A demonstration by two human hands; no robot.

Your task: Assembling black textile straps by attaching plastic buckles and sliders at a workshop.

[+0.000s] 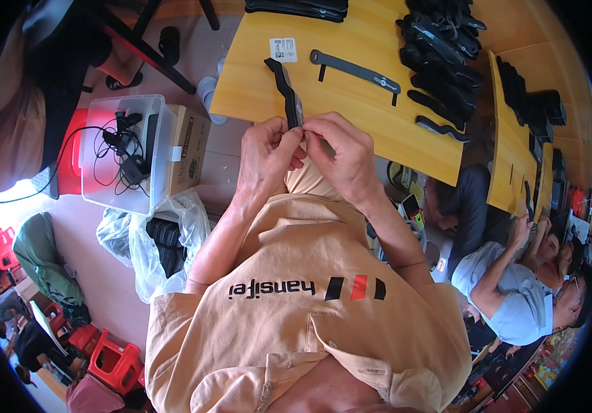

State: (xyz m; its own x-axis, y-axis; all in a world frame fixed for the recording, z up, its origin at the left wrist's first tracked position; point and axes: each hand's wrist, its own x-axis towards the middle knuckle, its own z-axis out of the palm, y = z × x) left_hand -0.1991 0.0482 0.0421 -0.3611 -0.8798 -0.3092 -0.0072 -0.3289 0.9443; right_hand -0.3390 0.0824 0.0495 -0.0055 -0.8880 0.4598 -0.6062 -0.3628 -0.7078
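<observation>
A black padded strap [284, 88] stands up from my left hand [266, 150], which is closed round its lower end at the near edge of the table. My right hand [342, 148] meets it there, thumb and forefinger pinched at the strap's edge. Whatever lies between those right fingertips is too small to make out. Just beyond, a dark grey strap [354, 69] with printed marks lies flat on the yellow wooden table [371, 113], two short black pieces beside it. A white printed label [283, 49] lies near the strap's upper tip.
Black straps are heaped at the table's right [440, 51], with a black stack [297, 8] at the far edge. To my left stand a clear bin [88, 162] of cables, a cardboard box [189, 148] and a plastic bag [120, 230]. A co-worker [506, 296] sits on the right.
</observation>
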